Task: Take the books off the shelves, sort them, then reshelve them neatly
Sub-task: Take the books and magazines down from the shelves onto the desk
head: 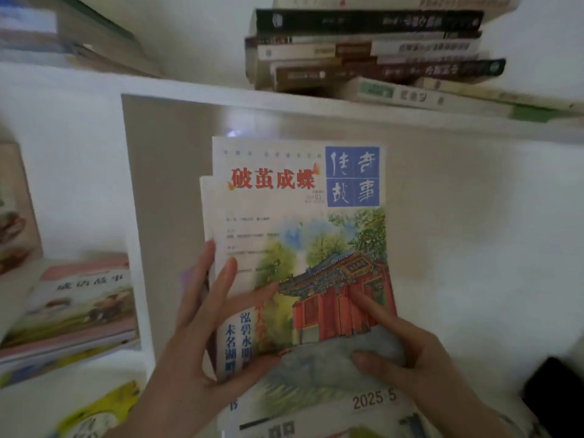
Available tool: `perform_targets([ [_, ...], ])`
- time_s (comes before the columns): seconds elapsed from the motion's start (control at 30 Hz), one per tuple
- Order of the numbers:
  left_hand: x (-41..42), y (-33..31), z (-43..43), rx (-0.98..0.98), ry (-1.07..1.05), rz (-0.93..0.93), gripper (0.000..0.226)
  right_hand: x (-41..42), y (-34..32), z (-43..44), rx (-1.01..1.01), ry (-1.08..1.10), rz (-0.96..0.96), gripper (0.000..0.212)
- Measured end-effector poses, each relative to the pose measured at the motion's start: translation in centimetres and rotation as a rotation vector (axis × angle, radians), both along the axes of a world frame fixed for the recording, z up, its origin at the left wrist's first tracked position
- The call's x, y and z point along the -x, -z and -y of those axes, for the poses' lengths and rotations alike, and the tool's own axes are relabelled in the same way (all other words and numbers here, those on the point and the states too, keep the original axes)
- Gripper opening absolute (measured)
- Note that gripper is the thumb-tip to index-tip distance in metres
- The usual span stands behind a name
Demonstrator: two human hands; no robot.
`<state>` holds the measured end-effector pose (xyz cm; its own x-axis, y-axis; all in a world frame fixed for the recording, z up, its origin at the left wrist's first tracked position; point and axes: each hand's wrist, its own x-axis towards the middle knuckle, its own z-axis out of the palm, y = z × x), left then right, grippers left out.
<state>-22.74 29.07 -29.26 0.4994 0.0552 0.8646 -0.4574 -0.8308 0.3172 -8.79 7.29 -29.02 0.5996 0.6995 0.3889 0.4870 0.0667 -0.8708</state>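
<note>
A magazine (300, 222) with a red gate painting and a blue title block lies on top of other magazines in a white shelf compartment (474, 216). My left hand (202, 343) rests on its left edge, with fingers spread fairly straight over the cover and the thumb lower down on it. My right hand (407, 358) touches the lower right of the cover with index finger and thumb; its other fingers are hidden. Under it, another magazine (373, 401) marked 2025 5 sticks out toward me.
A stack of books (373, 52) lies flat on the shelf above, and more books (79, 33) are at the upper left. In the compartment to the left lies a pile of picture books (79, 308). A yellow-green book (94, 412) is at the lower left. A dark object (556, 396) sits at the lower right.
</note>
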Motion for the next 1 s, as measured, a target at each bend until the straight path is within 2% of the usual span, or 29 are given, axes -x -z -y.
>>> perform_targets([
  [0.03,-0.1,1.1,0.0,0.072,0.023,-0.061,0.092,-0.1,1.2,0.2,0.011,0.005,-0.041,0.056],
  [0.1,-0.7,3.5,0.0,0.234,0.085,-0.207,0.1,-0.6,3.8,0.5,0.055,0.024,-0.09,0.063],
  [0.27,-3.6,9.5,-0.3,0.402,0.133,-0.444,0.106,-2.2,9.4,0.8,0.191,0.084,-0.203,0.066],
  [0.33,-4.9,11.8,-0.3,0.453,0.173,-0.539,0.109,-2.9,12.0,1.0,0.237,0.114,-0.238,0.075],
  [0.43,-6.6,15.5,-0.5,0.552,0.248,-0.673,0.113,-3.6,15.7,1.5,0.28,0.149,-0.398,0.074],
  [0.53,-8.2,19.3,-0.6,0.586,0.297,-0.796,0.117,-4.0,19.1,1.8,0.331,0.143,-0.498,0.076],
  [0.6,-9.2,21.6,-0.7,0.611,0.309,-0.858,0.119,-4.3,21.3,1.8,0.335,0.162,-0.545,0.07],
  [0.77,-10.9,25.8,-0.9,0.6,0.25,-0.975,0.12,-5.3,26.0,2.1,0.379,0.173,-0.615,0.067],
  [0.9,-11.7,29.2,-0.6,0.623,0.257,-1.062,0.118,-5.7,29.4,2.2,0.432,0.232,-0.635,0.07],
  [1.0,-11.8,32.3,-0.6,0.566,0.27,-1.147,0.114,-5.5,32.3,2.2,0.564,0.239,-0.687,0.078],
])
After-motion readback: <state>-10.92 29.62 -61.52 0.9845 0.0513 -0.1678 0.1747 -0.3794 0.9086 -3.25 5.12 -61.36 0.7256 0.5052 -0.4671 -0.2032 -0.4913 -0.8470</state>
